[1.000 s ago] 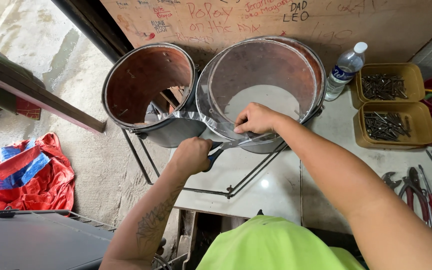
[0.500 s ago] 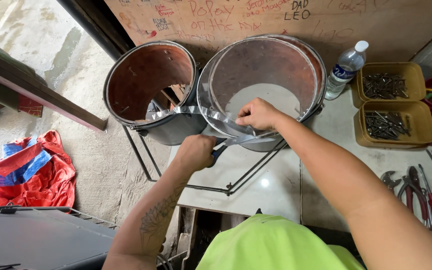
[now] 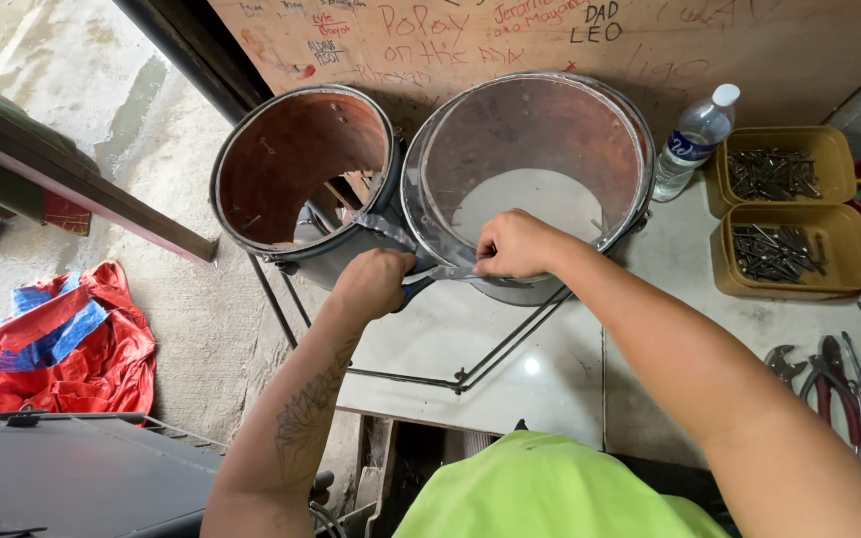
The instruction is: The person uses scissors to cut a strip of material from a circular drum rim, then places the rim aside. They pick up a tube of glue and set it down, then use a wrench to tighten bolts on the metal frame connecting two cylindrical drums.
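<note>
Head view shows two drum shells at upper centre of the frame; the right drum (image 3: pixel 535 179) has a clear, thin head that looks fragile, while its metal rim looks stiff and is the safer hold. Right hand (image 3: pixel 515 244) is closed, pinching at the near rim. Left hand (image 3: pixel 371 284) is fisted around a dark-handled tool (image 3: pixel 421 286) just beside it.
</note>
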